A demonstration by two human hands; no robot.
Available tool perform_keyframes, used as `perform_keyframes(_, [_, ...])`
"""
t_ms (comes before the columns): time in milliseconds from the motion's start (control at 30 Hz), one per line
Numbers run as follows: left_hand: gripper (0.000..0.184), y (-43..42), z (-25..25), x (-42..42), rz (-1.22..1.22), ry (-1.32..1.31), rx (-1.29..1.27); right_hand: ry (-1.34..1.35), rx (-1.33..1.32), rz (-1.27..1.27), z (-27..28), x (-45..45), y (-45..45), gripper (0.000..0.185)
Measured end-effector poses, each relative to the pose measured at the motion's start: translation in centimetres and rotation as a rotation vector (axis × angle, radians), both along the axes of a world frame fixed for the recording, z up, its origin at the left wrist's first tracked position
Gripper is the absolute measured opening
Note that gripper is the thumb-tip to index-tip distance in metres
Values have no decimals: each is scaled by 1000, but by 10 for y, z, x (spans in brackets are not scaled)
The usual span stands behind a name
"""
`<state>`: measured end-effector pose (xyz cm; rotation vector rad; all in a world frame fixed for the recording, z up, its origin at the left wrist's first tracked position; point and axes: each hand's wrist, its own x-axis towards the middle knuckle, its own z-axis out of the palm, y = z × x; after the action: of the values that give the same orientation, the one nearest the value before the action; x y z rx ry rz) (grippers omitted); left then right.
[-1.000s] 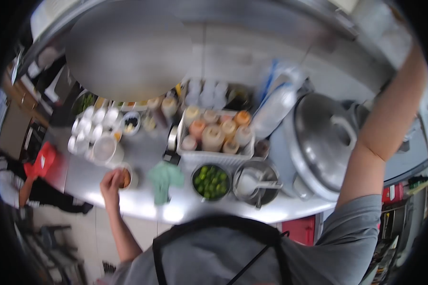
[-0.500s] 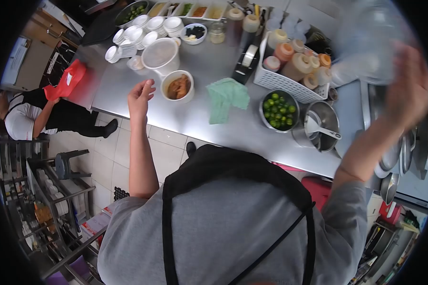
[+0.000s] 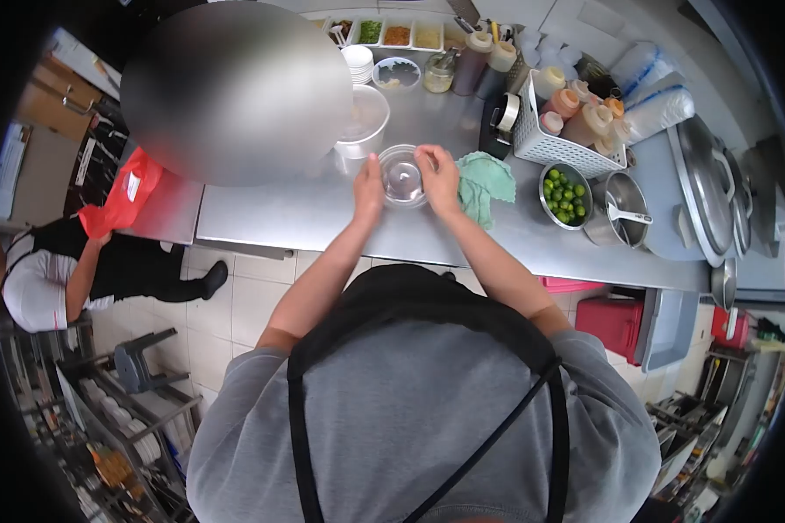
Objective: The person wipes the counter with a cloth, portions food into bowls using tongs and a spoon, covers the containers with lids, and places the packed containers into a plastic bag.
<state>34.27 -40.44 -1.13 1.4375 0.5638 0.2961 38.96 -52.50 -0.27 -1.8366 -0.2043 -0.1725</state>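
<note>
Between my two hands, above the steel counter, is a round clear plastic lid [image 3: 402, 177]. My left hand [image 3: 369, 187] holds its left edge, fingers fairly straight. On the opposite side, the curled fingers of my right hand [image 3: 439, 177] grip the rim. Whether the white tub of food sits beneath the lid I cannot tell. Just behind it is a larger white tub [image 3: 364, 122], partly covered by a blurred patch. A crumpled green cloth [image 3: 486, 183] lies beside my right hand.
Limes fill a metal bowl [image 3: 566, 196] to the right, next to a steel pot [image 3: 617, 209] with a white ladle. Behind stand a white basket [image 3: 549, 144] of sauce bottles and a tape dispenser [image 3: 500, 126]. A person at far left holds a red bag [image 3: 124, 196]. The blurred patch hides the back left.
My right hand has come from the stacked clear plastic at far right to the middle with a clear lid. My left hand has met it there. The view has shifted.
</note>
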Motion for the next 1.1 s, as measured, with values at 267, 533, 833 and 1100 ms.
perform_keyframes(267, [38, -8, -9, 13, 41, -55, 400, -126, -177, -90, -1, 0, 3, 22])
perform_keyframes(533, [40, 0, -8, 22, -101, 112, 301, 140, -166, -3, -9, 9, -21, 36])
perform_keyframes(833, [40, 1, -12, 31, -175, -44, 565, 394, -218, 211, 3, 21, -31, 50])
perform_keyframes(1100, [25, -45, 41, 55, -311, -519, 1081, -4, 20, -293, -8, 58, -131, 38])
